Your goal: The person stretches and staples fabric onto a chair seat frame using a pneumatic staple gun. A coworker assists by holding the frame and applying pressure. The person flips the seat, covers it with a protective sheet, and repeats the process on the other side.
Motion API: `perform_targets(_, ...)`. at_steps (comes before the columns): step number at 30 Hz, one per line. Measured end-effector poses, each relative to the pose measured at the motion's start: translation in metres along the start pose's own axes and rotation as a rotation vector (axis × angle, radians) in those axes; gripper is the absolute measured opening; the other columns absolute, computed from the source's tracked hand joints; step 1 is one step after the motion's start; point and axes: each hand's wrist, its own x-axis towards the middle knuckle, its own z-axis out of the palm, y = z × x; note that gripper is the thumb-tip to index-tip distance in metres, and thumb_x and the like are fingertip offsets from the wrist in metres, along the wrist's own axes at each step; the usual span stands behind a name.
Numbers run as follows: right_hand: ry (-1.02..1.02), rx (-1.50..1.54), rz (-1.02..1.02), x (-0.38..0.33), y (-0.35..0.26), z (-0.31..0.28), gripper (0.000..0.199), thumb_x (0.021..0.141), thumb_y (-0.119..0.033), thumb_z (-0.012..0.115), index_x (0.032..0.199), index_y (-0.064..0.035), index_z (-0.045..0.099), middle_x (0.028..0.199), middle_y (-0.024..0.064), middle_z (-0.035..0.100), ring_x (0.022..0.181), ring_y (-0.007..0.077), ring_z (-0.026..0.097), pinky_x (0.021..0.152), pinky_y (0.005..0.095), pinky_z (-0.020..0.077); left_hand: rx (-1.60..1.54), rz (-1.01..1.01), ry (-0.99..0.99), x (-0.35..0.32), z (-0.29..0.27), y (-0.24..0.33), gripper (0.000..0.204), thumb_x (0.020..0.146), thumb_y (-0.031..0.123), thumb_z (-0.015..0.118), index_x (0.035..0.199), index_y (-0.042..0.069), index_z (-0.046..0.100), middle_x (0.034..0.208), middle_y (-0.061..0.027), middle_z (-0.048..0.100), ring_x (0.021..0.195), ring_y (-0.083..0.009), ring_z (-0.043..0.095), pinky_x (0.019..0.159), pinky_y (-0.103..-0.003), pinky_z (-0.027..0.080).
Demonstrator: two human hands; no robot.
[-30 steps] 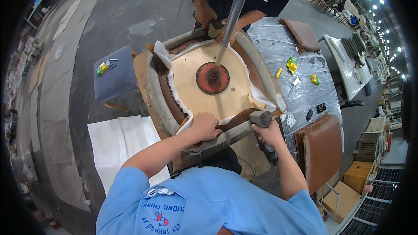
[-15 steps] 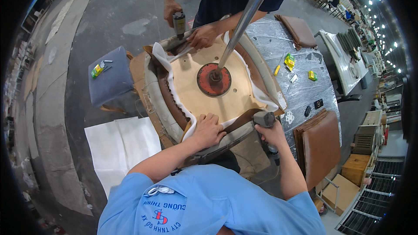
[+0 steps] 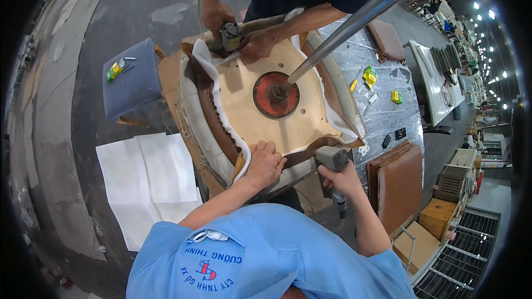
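Your left hand (image 3: 265,163) presses flat, fingers together, on the white fabric (image 3: 221,97) at the near edge of the upturned chair seat (image 3: 249,105). Your right hand (image 3: 343,180) grips a grey staple gun (image 3: 331,159), its nose against that same edge. The seat's pale wooden underside carries one red round plate (image 3: 276,95) with one steel pole (image 3: 354,22) rising from it. Across from you, a co-worker's two hands (image 3: 217,15) hold a second gun (image 3: 231,36) at the far edge. One silvery worktable (image 3: 382,116) stands to the right, one blue stool (image 3: 132,80) to the left, and white sheets (image 3: 147,182) lie on grey concrete floor (image 3: 94,16).
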Motion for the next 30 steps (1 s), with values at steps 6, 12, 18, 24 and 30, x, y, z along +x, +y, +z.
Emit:
perform_targets(6,-0.211,0.083,0.085,-0.003,-0.022,0.032,0.034,0.093,-0.017,0.082,0.119,0.0000,0.068,0.082,0.0037,0.068,0.059,0.0139,0.068,0.049,0.0278,0.0495,-0.022,-0.048,0.027,0.001,0.005,0.000,0.023,0.088,0.023,0.078,0.074,0.006,0.073,0.092,-0.0108,0.058,0.101,-0.0335,0.053,0.091,-0.050,0.039)
perform_targets(12,-0.204,0.084,0.081,0.001,-0.031,0.045,0.033,0.095,-0.022,0.081,0.115,0.0013,0.070,0.083,0.0034,0.068,0.059,0.0121,0.066,0.050,0.0273,0.0497,-0.041,-0.061,0.057,0.003,0.009,0.000,0.023,0.089,0.021,0.075,0.074,0.004,0.073,0.095,-0.0112,0.057,0.102,-0.0336,0.052,0.091,-0.050,0.039)
perform_targets(18,-0.194,0.048,0.113,0.007,-0.036,0.052,0.029,0.095,-0.022,0.080,0.110,0.0014,0.071,0.078,0.0032,0.067,0.056,0.0125,0.065,0.048,0.0274,0.0486,-0.046,-0.080,0.048,0.004,0.009,0.001,0.022,0.091,0.020,0.073,0.075,0.004,0.073,0.096,-0.0127,0.057,0.102,-0.0345,0.052,0.091,-0.050,0.039)
perform_targets(24,-0.164,-0.021,0.119,0.011,-0.045,0.059,0.025,0.096,-0.021,0.078,0.106,0.0008,0.070,0.075,0.0033,0.067,0.054,0.0118,0.064,0.046,0.0283,0.0487,-0.046,-0.090,0.027,0.005,0.009,0.001,0.022,0.092,0.019,0.071,0.075,0.004,0.072,0.097,-0.0134,0.057,0.103,-0.0351,0.053,0.091,-0.050,0.039)
perform_targets(30,-0.157,-0.065,0.070,0.014,-0.051,0.063,0.024,0.094,-0.020,0.079,0.105,-0.0005,0.070,0.074,0.0039,0.068,0.053,0.0116,0.063,0.047,0.0297,0.0499,-0.021,-0.097,0.022,0.006,0.011,0.002,0.024,0.092,0.021,0.070,0.075,0.005,0.072,0.096,-0.0133,0.057,0.103,-0.0353,0.053,0.091,-0.050,0.039)
